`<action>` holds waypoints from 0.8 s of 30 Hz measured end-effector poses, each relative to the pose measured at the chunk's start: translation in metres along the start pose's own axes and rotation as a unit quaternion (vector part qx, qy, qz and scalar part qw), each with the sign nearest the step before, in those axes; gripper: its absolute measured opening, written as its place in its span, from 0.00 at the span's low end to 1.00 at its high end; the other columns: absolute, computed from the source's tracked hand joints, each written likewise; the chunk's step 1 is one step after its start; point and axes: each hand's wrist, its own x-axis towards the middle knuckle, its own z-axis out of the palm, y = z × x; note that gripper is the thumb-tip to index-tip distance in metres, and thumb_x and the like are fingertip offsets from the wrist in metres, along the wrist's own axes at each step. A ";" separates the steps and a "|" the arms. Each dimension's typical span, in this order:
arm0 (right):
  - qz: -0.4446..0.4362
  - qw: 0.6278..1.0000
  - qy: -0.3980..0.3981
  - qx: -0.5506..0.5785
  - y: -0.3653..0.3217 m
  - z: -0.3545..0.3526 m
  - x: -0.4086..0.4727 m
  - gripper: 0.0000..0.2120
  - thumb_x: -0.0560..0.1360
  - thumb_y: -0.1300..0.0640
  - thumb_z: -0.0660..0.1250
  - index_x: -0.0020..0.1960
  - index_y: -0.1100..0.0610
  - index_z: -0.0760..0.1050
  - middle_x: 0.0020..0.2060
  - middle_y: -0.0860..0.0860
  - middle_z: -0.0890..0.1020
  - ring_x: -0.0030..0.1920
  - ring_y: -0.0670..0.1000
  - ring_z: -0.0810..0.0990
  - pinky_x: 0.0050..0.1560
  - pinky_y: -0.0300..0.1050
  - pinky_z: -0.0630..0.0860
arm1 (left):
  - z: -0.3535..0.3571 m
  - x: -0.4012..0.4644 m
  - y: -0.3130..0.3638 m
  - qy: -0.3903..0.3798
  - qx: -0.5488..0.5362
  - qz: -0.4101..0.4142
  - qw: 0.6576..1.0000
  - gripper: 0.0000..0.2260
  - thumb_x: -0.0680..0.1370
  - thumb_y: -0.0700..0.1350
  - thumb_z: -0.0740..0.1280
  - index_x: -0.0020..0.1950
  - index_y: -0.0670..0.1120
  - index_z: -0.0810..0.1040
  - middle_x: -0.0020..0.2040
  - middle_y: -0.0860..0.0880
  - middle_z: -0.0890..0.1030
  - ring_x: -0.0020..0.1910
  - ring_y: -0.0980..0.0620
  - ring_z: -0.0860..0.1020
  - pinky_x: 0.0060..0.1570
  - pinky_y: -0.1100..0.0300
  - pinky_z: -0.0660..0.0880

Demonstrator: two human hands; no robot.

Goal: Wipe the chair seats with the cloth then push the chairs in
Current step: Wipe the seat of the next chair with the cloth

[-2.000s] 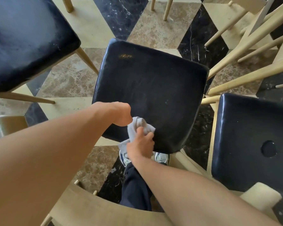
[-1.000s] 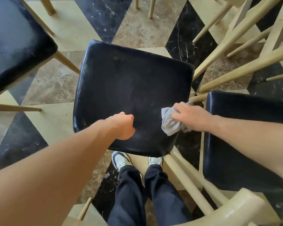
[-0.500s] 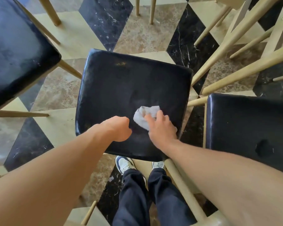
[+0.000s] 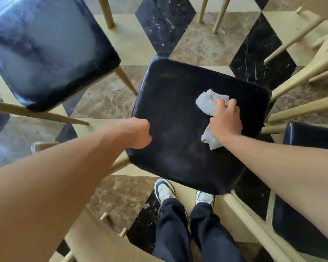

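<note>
Our right hand [image 4: 225,120] grips cloth [image 4: 208,104] on seat [image 4: 178,148]; left hand [image 4: 140,133] holds seat edge; cloth may bunch, missing far corners.

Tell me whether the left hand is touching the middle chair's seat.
Touching. The head view shows the left hand curled over the near left edge of the middle seat, with no gap between them.

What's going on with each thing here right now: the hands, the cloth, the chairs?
Right hand: grips the cloth, pressing it on the middle seat.
Cloth: crumpled, lying on the seat under the right hand.
Left hand: fingers curled over the middle seat's left edge.
Middle seat: dark, held, being wiped.
Left seat: untouched, shiny with glare.
Right seat: untouched, partly out of view.
</note>
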 end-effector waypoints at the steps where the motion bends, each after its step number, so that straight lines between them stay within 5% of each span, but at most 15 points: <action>1: 0.005 1.000 0.009 -0.002 -0.011 0.002 0.006 0.20 0.75 0.63 0.65 0.65 0.52 0.68 0.61 0.57 0.68 0.55 0.60 0.70 0.38 0.54 0.74 | -0.006 -0.002 -0.010 -0.002 0.006 0.004 1.000 0.12 0.80 0.49 0.59 0.53 0.44 0.78 0.53 0.43 0.81 0.50 0.41 0.79 0.50 0.52 0.77; 7: -0.124 0.991 -0.029 0.028 -0.106 0.051 -0.068 0.28 0.73 0.59 0.69 0.72 0.47 0.71 0.59 0.52 0.72 0.53 0.56 0.71 0.48 0.54 0.74 | -0.037 -0.018 -0.059 0.000 0.018 0.007 1.000 0.13 0.82 0.45 0.59 0.63 0.43 0.76 0.52 0.45 0.77 0.44 0.48 0.71 0.45 0.56 0.67; 12: -0.360 0.917 -0.170 -0.023 -0.115 0.071 -0.134 0.27 0.74 0.60 0.67 0.71 0.43 0.71 0.59 0.52 0.72 0.56 0.56 0.71 0.45 0.47 0.74 | -0.038 -0.018 -0.073 -0.032 -0.006 0.012 0.999 0.14 0.82 0.46 0.60 0.64 0.43 0.76 0.52 0.45 0.77 0.46 0.46 0.73 0.43 0.59 0.66; 17: -0.374 0.921 -0.089 -0.070 -0.141 0.056 -0.076 0.24 0.78 0.61 0.62 0.70 0.42 0.72 0.56 0.52 0.72 0.52 0.54 0.69 0.48 0.49 0.75 | -0.045 -0.017 -0.092 -0.019 -0.064 0.005 0.998 0.08 0.81 0.48 0.59 0.54 0.46 0.75 0.37 0.50 0.74 0.30 0.53 0.73 0.22 0.64 0.65; 21: -0.276 0.959 -0.033 -0.052 -0.199 0.060 -0.032 0.25 0.80 0.62 0.61 0.74 0.44 0.68 0.63 0.55 0.69 0.57 0.57 0.69 0.50 0.54 0.76 | -0.036 -0.015 -0.106 -0.009 -0.089 0.028 0.996 0.11 0.83 0.46 0.59 0.58 0.42 0.78 0.48 0.46 0.80 0.40 0.51 0.78 0.33 0.67 0.72; 24: -0.388 0.914 -0.056 -0.105 -0.226 0.073 -0.033 0.19 0.78 0.63 0.63 0.68 0.51 0.74 0.63 0.58 0.71 0.61 0.61 0.69 0.52 0.55 0.77 | -0.031 -0.009 -0.117 -0.008 -0.118 0.028 0.993 0.14 0.83 0.47 0.59 0.60 0.40 0.79 0.56 0.44 0.81 0.42 0.51 0.77 0.42 0.68 0.73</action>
